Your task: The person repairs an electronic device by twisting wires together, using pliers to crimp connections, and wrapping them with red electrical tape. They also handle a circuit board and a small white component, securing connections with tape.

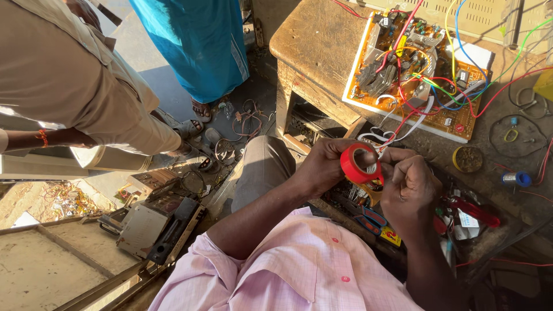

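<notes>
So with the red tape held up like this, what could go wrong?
The tape roll sits between both hands, left hand and right hand, right over the wires running to the circuit board. Tugging the tape may pull those wires loose. The roll could also slip into the cluttered tool tray below.

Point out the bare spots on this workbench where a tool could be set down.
The worn wooden benchtop is bare left of the orange circuit board, up to its rounded corner. A smaller patch lies between that board and the round brass tin. It is crowded around the red tape roll in both hands and by the red-handled pliers.
</notes>
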Motion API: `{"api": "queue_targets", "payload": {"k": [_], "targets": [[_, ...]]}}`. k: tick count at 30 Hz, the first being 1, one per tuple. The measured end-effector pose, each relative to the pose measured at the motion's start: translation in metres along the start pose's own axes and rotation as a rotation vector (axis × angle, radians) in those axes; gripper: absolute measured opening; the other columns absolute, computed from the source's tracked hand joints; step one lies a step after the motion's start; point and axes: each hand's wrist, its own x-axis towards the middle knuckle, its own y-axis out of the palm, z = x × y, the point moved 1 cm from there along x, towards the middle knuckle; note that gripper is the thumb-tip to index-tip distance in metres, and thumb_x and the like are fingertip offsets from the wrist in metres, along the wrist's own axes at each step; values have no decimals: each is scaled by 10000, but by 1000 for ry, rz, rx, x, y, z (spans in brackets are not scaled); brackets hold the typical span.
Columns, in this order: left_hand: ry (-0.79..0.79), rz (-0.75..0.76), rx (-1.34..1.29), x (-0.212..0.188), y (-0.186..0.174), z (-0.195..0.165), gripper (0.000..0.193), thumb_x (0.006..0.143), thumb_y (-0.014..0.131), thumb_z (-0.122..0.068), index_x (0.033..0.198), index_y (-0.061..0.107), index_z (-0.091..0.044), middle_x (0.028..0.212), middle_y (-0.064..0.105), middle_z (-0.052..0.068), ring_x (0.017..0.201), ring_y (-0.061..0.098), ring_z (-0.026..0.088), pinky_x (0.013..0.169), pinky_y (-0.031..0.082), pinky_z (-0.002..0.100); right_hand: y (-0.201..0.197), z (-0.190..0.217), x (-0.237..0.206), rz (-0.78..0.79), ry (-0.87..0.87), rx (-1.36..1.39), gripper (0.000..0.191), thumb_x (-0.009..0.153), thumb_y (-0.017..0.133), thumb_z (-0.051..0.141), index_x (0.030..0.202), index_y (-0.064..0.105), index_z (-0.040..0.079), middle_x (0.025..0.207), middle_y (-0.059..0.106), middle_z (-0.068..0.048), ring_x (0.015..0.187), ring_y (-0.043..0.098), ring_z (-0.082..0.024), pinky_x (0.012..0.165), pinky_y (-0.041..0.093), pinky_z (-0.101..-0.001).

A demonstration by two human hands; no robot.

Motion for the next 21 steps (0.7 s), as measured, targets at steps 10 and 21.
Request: {"api": "queue_targets", "payload": {"k": [10,21], "targets": [[35,-274,-287,9,29,31,182,1001,742,-146,1103,764,3,940,752,53,822,673,112,738,551,284,8,4,-3,-162,-126,-156,332,1011,626,-169,906,373,17,1095,668,-210,956,672,-229,831,550,-331],[434,-536,689,47,-59,-71,147,895,704,-139,1015,751,-68,886,744,155,757,740,256,664,560,348,4,4,-45,-132,95,288,304,1015,635,-103,1065,388,66,1105,651,-167,923,655,-158,729,577,-281]]}}
